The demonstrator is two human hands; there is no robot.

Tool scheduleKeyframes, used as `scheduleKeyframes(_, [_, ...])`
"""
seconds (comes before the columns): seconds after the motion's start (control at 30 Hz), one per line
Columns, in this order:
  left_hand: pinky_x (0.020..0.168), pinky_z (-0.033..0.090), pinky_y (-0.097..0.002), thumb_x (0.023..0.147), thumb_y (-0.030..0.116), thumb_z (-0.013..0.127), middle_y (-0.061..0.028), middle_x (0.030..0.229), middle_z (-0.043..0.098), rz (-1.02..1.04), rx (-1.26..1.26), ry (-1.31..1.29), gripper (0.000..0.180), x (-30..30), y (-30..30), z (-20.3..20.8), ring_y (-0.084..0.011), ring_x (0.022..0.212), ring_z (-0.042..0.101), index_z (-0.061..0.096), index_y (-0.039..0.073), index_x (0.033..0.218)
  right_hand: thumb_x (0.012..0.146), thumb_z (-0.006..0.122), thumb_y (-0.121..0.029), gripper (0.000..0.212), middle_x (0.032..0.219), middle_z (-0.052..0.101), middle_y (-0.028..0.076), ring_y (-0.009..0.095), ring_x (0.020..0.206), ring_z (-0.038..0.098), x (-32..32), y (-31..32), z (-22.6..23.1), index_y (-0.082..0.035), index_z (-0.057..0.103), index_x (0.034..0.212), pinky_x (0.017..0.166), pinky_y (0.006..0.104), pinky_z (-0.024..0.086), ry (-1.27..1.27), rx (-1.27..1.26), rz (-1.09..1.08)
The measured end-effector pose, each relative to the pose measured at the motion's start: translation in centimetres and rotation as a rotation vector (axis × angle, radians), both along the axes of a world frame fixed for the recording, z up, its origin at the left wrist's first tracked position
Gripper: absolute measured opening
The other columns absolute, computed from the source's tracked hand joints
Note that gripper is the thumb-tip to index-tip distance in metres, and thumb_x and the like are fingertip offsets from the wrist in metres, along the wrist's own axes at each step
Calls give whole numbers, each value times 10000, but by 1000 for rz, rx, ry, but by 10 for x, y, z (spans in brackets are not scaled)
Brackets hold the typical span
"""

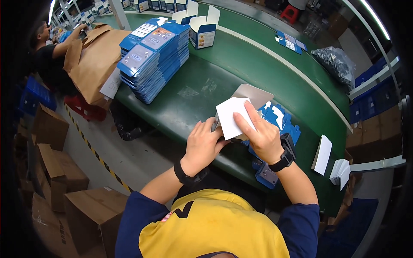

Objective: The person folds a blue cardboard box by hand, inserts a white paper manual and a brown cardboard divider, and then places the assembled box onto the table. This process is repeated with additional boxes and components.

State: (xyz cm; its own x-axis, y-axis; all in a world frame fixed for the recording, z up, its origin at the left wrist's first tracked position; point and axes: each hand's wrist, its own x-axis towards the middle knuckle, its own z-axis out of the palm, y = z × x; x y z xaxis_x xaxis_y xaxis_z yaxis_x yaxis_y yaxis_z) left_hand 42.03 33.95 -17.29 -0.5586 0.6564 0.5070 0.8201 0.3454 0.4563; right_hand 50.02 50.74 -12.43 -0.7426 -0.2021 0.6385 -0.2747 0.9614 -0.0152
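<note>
In front of me, near the belt's front edge, both hands meet at a small carton (253,93) with its white-inside flap raised. My left hand (202,144) is closed around the carton's left side; the carton's body is mostly hidden. My right hand (264,139) grips a white card (231,117), two fingers lying on its face and the thumb out of sight. The card sits over the carton's opening; how far inside it reaches, I cannot tell. Beside and behind my right hand lie flattened blue carton blanks (279,116), partly covered by it.
A tall stack of blue carton blanks (152,60) stands left, with open cartons (204,34) behind it. White cards (322,155) lie at right on the green belt (185,103). A person (51,56) works beside a big brown paper bag (97,60). Cardboard boxes (94,206) fill the floor at left.
</note>
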Motion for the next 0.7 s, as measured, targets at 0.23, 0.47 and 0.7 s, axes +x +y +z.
scheduleKeyframes(0.23, [733,484,-395,676,268,760,-135,942,556,67,-52,-171,361,4,-1,-4,-338,857,576,611,36,909,697,596,-58,493,1170,575,199,236,749,628,3,0,5,-154,598,1181,689,311,507,10,214,-150])
scheduleKeyframes(0.47, [834,477,-416,670,199,769,-176,1063,534,13,157,-61,339,6,6,-8,-353,947,558,628,44,937,716,588,-122,496,1161,561,187,238,756,592,-4,-12,6,-176,566,1208,716,328,477,-80,375,-221])
scheduleKeyframes(0.7, [812,506,-404,662,66,754,-177,1193,501,-44,342,36,235,2,1,-31,-334,982,585,665,63,880,753,575,-172,447,1170,561,193,220,712,564,-17,-12,3,-189,573,1200,721,330,433,-48,387,-193])
